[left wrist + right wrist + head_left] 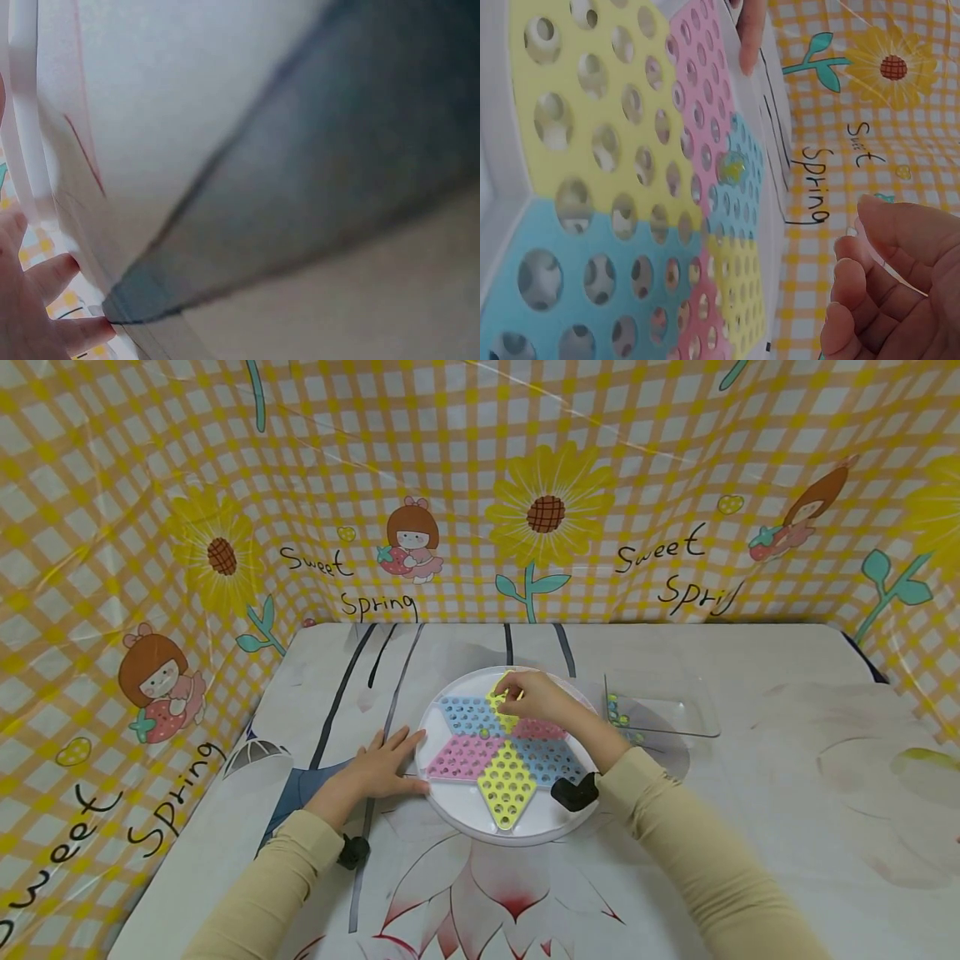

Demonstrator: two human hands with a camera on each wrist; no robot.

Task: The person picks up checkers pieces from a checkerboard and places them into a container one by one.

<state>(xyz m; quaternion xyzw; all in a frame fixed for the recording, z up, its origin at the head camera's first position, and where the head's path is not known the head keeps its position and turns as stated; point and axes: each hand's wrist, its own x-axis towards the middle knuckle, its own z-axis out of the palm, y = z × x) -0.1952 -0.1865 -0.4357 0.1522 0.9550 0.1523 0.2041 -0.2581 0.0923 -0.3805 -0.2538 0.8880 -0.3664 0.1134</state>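
Observation:
A round white Chinese checkers board (457, 797) bears a star of pink, yellow and blue holed sections. My right hand (528, 695) hovers over its far yellow point, thumb and fingers curled in a pinch. In the right wrist view, a small pale glint of a marble (853, 232) shows between thumb and fingertips, mostly hidden by them. Another glass marble (731, 168), clear with yellow-green inside, sits in a hole where the blue section meets the pink. My left hand (385, 766) lies spread at the board's left side, thumb right at the rim.
A clear plastic box (678, 732) stands right of the board, with several marbles (615, 710) at its left end. A white cloth with ink stripes and a lotus print covers the table. Behind and to the left hangs a yellow checked curtain (465, 460).

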